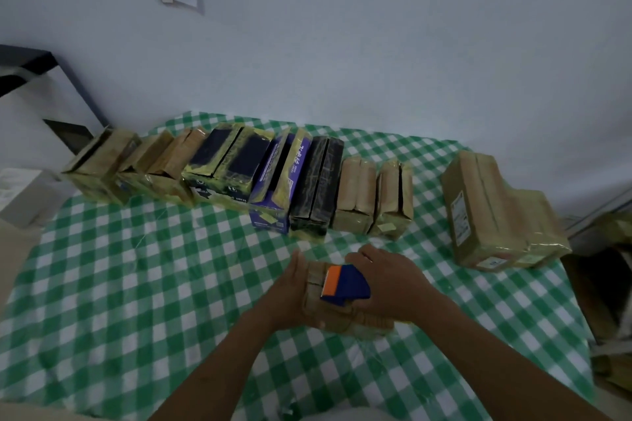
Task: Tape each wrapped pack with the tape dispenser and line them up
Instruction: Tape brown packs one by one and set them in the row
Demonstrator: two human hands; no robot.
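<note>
A: So where's the brown paper-wrapped pack (313,285)?
B: Lower centre, on the green-and-white checked tablecloth (136,284). The left hand (290,290) lies flat against its left side, fingers straight; the blue-and-orange plastic tape dispenser (345,284) sits on its top, gripped by the right hand (393,287) curled round it.

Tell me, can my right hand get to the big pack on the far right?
Probably yes: only bare checked cloth lies between the right hand and the big pack, which sits apart from the row. But that hand grips the dispenser, so grasping would likely need setting it down first.
</note>
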